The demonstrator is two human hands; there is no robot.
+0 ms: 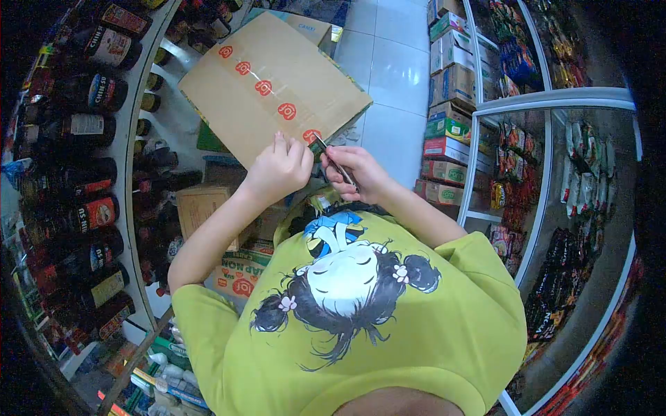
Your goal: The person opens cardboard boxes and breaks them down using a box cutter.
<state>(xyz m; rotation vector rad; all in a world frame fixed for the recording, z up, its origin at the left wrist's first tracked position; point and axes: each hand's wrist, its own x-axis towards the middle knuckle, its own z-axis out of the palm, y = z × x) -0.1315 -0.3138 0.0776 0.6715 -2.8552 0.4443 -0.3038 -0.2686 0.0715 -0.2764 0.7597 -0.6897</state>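
Observation:
A large cardboard box (236, 90) lies in front of me, with a strip of clear tape (275, 99) bearing red round logos along its top. My left hand (279, 166) rests at the box's near edge, its fingers curled together; whatever it may hold is hidden. My right hand (355, 173) is closed around a slim dark tool with a metal tip (338, 166). The tip points at the tape's near end, beside the last red logo. A small gap separates the two hands.
Shelves of dark sauce bottles (97, 132) stand at the left. Stacked cartons (447, 125) line the right, beside glass-fronted shelves with hanging packets (586, 166). Smaller boxes (205, 208) sit below the large one. Pale floor tiles (399, 62) show beyond it.

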